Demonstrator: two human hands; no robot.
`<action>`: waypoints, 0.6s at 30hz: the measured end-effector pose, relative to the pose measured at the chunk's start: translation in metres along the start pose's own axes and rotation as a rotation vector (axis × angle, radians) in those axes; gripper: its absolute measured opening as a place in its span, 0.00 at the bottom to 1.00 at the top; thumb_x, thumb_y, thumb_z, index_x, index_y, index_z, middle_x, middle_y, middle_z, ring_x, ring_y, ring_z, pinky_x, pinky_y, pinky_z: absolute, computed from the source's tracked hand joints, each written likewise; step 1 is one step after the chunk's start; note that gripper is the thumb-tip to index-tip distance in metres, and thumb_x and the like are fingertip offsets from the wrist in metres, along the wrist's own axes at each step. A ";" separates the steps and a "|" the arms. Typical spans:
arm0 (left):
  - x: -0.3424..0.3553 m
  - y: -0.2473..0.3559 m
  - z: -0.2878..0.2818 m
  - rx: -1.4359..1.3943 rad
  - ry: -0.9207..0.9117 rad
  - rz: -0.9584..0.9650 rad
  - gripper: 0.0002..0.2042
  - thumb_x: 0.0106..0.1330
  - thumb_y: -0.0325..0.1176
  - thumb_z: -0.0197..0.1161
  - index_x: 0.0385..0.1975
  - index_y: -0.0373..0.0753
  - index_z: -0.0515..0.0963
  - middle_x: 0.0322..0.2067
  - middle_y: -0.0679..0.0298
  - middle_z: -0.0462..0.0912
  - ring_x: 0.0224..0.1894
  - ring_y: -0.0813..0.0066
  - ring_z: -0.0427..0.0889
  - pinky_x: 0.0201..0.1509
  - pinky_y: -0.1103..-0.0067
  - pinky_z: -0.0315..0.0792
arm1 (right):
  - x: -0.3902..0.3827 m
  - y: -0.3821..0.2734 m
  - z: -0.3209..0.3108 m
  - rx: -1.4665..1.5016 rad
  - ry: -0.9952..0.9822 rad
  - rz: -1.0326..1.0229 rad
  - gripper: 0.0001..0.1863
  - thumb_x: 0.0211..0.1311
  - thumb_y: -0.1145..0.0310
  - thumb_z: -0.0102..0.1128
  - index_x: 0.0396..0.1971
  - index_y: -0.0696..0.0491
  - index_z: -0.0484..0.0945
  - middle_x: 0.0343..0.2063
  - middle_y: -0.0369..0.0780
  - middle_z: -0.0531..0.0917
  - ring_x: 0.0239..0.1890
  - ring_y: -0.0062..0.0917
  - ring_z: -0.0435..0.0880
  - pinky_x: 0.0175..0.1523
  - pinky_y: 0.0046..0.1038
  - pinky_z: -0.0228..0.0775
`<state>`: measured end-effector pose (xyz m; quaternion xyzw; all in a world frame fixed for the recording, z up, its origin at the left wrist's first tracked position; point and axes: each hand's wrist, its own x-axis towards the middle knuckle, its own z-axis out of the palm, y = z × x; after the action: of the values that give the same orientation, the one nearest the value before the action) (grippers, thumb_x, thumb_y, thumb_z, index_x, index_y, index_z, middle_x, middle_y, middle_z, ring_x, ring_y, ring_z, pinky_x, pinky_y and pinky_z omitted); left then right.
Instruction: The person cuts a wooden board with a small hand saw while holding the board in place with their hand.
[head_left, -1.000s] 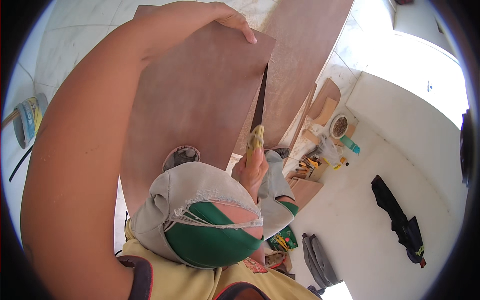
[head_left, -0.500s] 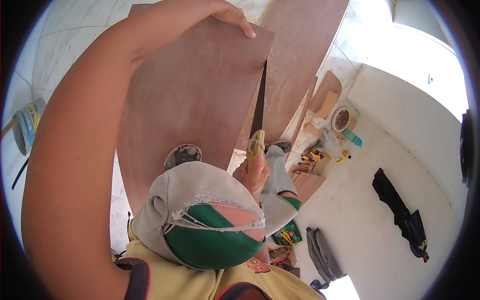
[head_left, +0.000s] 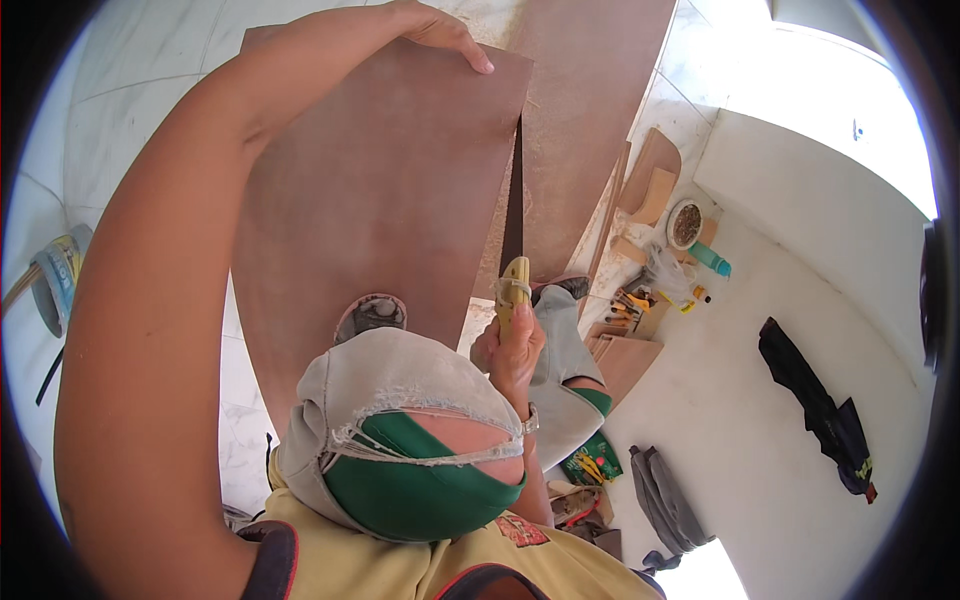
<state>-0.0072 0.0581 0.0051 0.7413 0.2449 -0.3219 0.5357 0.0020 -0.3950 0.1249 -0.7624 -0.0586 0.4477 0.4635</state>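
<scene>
My right hand (head_left: 514, 345) is closed around the yellow handle of a handsaw (head_left: 514, 195). The saw's dark blade runs away from me along the right edge of a large brown board (head_left: 380, 170), its far end meeting the wood. At the far edge of that board, near its right corner, my left hand (head_left: 445, 32) curls over the rim; part of its fingers is hidden. My left shoe (head_left: 372, 313) rests on the board, and my bent knee is between my arms.
Another brown panel (head_left: 590, 110) lies right of the blade, with sawdust along it. Farther right are wood offcuts (head_left: 652, 175), a round container (head_left: 684, 223), a teal bottle (head_left: 708, 260) and several hand tools (head_left: 628, 308). Dark clothing (head_left: 815, 410) lies near the right wall.
My right hand and the saw have shifted slightly to the right relative to the board, and a watch on my wrist now shows. My left hand stays at the board's edge. The whole view has shifted a little.
</scene>
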 end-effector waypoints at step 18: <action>0.008 -0.016 -0.006 -0.154 -0.014 -0.169 0.38 0.58 0.64 0.73 0.63 0.44 0.85 0.63 0.57 0.83 0.66 0.61 0.79 0.73 0.65 0.66 | 0.076 -0.024 0.038 -0.016 -0.126 -0.049 0.26 0.85 0.55 0.49 0.66 0.61 0.76 0.26 0.31 0.77 0.25 0.14 0.75 0.32 0.22 0.71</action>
<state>-0.0119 0.0686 -0.0092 0.6721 0.3268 -0.3514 0.5638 0.0272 -0.3179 0.0888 -0.7349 -0.1097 0.4827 0.4635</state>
